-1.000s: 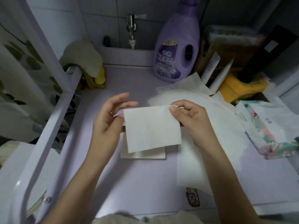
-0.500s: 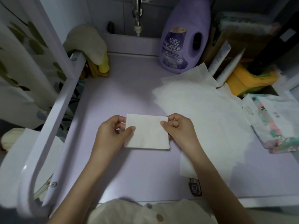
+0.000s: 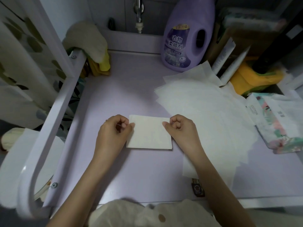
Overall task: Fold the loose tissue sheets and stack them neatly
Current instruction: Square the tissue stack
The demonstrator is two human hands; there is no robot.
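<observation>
In the head view, the folded tissue (image 3: 150,134) lay flat on the purple table (image 3: 131,169) between both hands. The left hand (image 3: 113,130) and right hand (image 3: 180,128), fingers curled, each pinched an upper corner, thumb on top. The left hand covered the tissue's left edge; the right forearm hid part of the loose sheets (image 3: 205,108).

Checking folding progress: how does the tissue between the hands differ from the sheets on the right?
The folded tissue is a small, neat rectangle; the loose sheets spread wide, unfolded. The folded tissue's edges are squared up; the loose sheets overlap askew. The left hand and right hand pinch the folded tissue's upper corners; neither grips the loose sheets. Both are white, on the purple surface.
</observation>
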